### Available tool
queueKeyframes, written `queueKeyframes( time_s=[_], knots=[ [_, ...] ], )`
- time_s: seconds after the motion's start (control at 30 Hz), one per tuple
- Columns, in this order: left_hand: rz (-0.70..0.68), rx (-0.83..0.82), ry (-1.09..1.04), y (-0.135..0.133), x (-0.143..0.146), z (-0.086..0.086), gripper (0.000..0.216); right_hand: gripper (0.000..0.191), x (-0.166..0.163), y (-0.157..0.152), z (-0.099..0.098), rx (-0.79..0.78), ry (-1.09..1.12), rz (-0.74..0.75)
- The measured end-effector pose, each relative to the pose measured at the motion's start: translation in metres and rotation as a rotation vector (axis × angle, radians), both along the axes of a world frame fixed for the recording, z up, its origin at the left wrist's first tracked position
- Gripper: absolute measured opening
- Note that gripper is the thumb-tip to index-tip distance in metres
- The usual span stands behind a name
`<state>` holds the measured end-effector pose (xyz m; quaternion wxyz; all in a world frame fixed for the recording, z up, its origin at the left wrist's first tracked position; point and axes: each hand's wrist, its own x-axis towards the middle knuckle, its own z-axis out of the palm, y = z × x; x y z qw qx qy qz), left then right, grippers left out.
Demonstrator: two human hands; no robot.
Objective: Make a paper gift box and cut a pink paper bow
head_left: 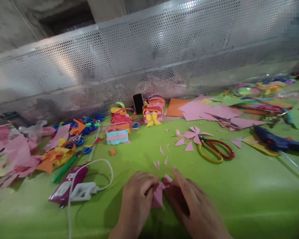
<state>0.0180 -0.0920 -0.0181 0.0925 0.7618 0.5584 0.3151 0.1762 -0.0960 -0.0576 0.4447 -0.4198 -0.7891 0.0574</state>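
Low in the middle, a small piece of folded pink paper (pixel 157 197) is pinched at the centre, with a bow-like shape. My left hand (pixel 137 196) is closed on its left side, thumb and fingers pressed together. On the other side, my right hand (pixel 193 202) grips the paper's right part, its index finger raised; some of its fingertips are hidden. Thin pink offcuts (pixel 158 165) lie just beyond the hands. Farther off are pink petal-shaped pieces (pixel 196 131) beside scissors (pixel 215 147) with one red and one yellow handle.
To the right lies a blue glue gun (pixel 271 139). Small paper bags (pixel 117 136) and an upright phone (pixel 138 103) stand at the back. On the left are a purple packet (pixel 76 179), a white plug with cable (pixel 83 191) and paper scraps (pixel 20 151). Perforated metal (pixel 129 56) rises behind.
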Motion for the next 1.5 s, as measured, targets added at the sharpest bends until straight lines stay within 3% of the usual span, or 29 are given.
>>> queueKeyframes(
  time_s=[0.43,0.87,1.17,1.5],
  knots=[
    [-0.073,0.029,0.082,0.001,0.001,0.006,0.020,0.050,0.000,0.000,0.001,0.023,0.047,0.032],
    [-0.110,0.040,0.049,0.000,-0.002,-0.002,0.018,0.063,0.004,-0.002,-0.009,0.036,-0.156,0.079],
    [-0.108,-0.018,0.023,-0.001,0.001,0.005,0.022,0.067,0.005,-0.004,-0.002,0.090,-0.195,0.088],
    [-0.130,-0.068,0.004,0.000,-0.002,-0.001,0.021,0.056,0.001,-0.002,-0.004,0.068,-0.135,0.074]
  ],
)
